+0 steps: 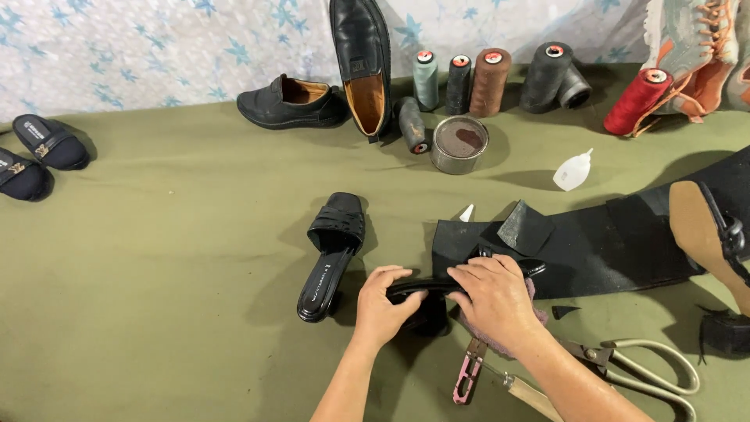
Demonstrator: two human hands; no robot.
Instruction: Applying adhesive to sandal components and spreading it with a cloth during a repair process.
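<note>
My left hand [381, 306] and my right hand [494, 298] both grip a black sandal [426, 291] lying on its side on the olive cloth, its sole edge showing between the fingers. Under my right hand lies a pinkish rag [534, 314]. A matching black sandal [332, 250] rests upright just left of my left hand. A black rubber sheet [601, 242] spreads behind my right hand, with a cut black piece [525, 228] on it.
Large scissors [641, 373], a small pink clipper [469, 372] and a wooden-handled tool [525, 391] lie near my right forearm. A glue tin [459, 144], small white bottle [573, 171], several thread cones [491, 81] and black shoes [291, 101] line the back. Two dark slippers [35, 156] sit far left.
</note>
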